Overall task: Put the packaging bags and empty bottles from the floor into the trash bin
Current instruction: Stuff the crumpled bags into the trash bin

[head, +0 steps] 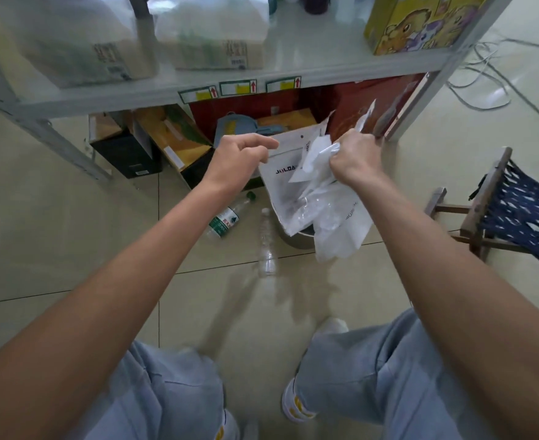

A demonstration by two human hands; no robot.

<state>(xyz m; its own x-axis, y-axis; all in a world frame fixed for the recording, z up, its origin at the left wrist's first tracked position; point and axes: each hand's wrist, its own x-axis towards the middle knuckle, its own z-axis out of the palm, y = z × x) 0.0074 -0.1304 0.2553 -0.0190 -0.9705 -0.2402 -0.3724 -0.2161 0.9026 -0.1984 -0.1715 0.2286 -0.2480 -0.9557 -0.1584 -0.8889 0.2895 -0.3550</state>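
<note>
Jeans [173, 392] at frame bottom; centre frame, right hand [354, 157] clenches packaging bags [325, 211]; left hand [239, 157] fingers half-curled beside them, grip indeterminate.

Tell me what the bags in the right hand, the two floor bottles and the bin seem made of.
Bags: thin plastic film, some white and glossy, some clear; they crumple in the right hand. Green-labelled bottle and clear bottle: transparent plastic, floor showing through. Bin: grey, smooth, possibly metal; mostly hidden.

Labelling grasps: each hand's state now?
Left hand: at edge of white plastic pouch; grip cannot be told.
Right hand: closed on crumpled white and clear plastic packaging bags.
</note>
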